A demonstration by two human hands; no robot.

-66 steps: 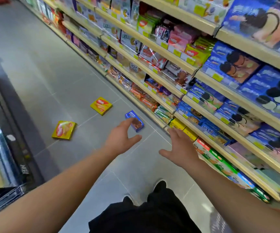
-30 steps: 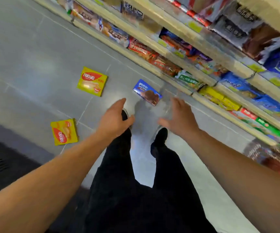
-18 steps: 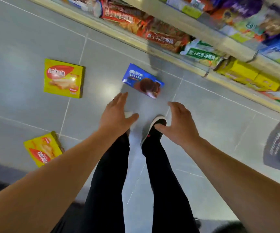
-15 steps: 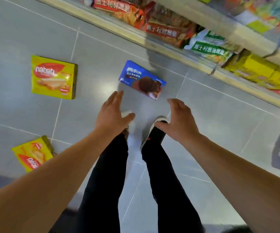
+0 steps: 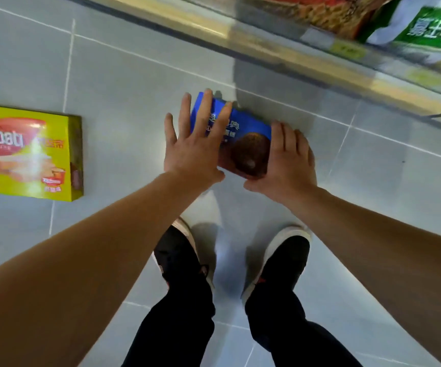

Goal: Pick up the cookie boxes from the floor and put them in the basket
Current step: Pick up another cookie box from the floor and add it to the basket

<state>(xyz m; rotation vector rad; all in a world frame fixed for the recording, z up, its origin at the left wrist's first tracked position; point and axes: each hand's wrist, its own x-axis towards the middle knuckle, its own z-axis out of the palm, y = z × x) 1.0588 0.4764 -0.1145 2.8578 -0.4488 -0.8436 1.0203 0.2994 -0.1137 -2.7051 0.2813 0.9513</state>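
A blue cookie box [image 5: 236, 131] is seen lying on the grey tiled floor [image 5: 124, 83], just in front of the person's two dark shoes [image 5: 179, 258]. It is flanked by both hands. The left hand [image 5: 195, 149] is spread flat with the fingers [image 5: 203, 112] apart, laid over the box's left end, so that part of the blue face is covered. The right hand [image 5: 288, 157] is placed at the box's right end, with its thumb tucked along the near lower corner beside the printed chocolate cookie. Whether either hand is actually pressed against the cardboard or merely held over it cannot be told; no closed grip on the box is shown, and the box is not seen lifted off the tiles.

A yellow cookie box [image 5: 28, 152] is seen flat on the floor well to the left, untouched, its left edge cut off by the frame.

The far side of the blue box is hidden behind the fingers and its printed text is only partly legible. The bottom shelf [image 5: 306, 62] along the top right is blurred, and only cropped portions of the packages [image 5: 431, 30] on it are visible. No basket is seen in view.
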